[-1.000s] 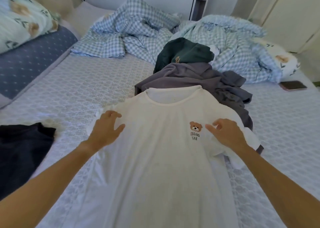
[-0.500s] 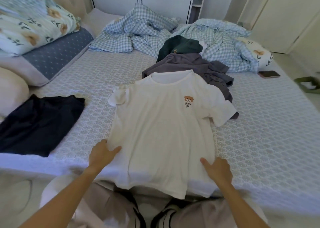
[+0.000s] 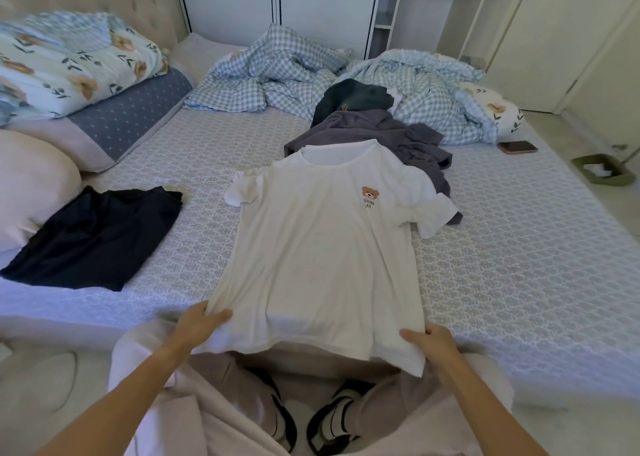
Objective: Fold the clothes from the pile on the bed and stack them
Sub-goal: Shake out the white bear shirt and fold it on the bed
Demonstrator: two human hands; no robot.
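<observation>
Head view, the only one. The white tee (image 3: 322,247) lies face up on the bed (image 3: 519,265), collar away from me, hem hanging just over the near edge. My left hand (image 3: 199,324) pinches the hem's left corner, thumb on top and fingers curled under; my right hand (image 3: 431,343) pinches the right corner likewise. I judge both grips are set wide to pull the body flat before the first fold. The left sleeve is rumpled; the right sleeve lies over the grey garment (image 3: 391,137). That garment and the green one (image 3: 353,97) form the remaining pile, just beyond the collar. A dark folded item (image 3: 93,237) lies to the left, well apart, probably the start of the stack.
</observation>
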